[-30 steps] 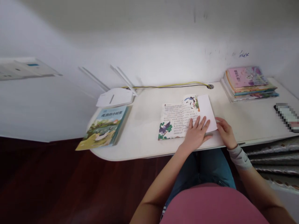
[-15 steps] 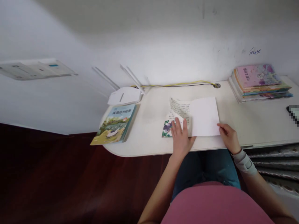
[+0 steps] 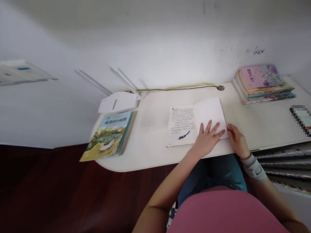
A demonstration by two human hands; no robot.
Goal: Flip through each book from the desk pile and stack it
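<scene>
An open book [image 3: 182, 119] lies on the white desk in front of me. Its left page carries printed text and a small picture; the right page is blank white. My left hand [image 3: 208, 139] rests over the lower part of the blank page, fingers spread. At the lower right corner of that page is my right hand [image 3: 238, 141], its thumb and fingers pinched together at the page edge. Whether one sheet or several lie between those fingers is hidden.
A closed picture book [image 3: 108, 136] overhangs the desk's [image 3: 150, 152] left end. Behind it stands a white router [image 3: 118, 102] with antennas. A yellow cable [image 3: 184, 86] runs along the wall. A stack of books [image 3: 264, 84] and a pixelated dark-edged device [image 3: 302, 118] are at the right.
My left hand has moved right from the left page onto the blank page. The curling left leaf now lies flat, showing different contents. My right hand stays at the right edge.
</scene>
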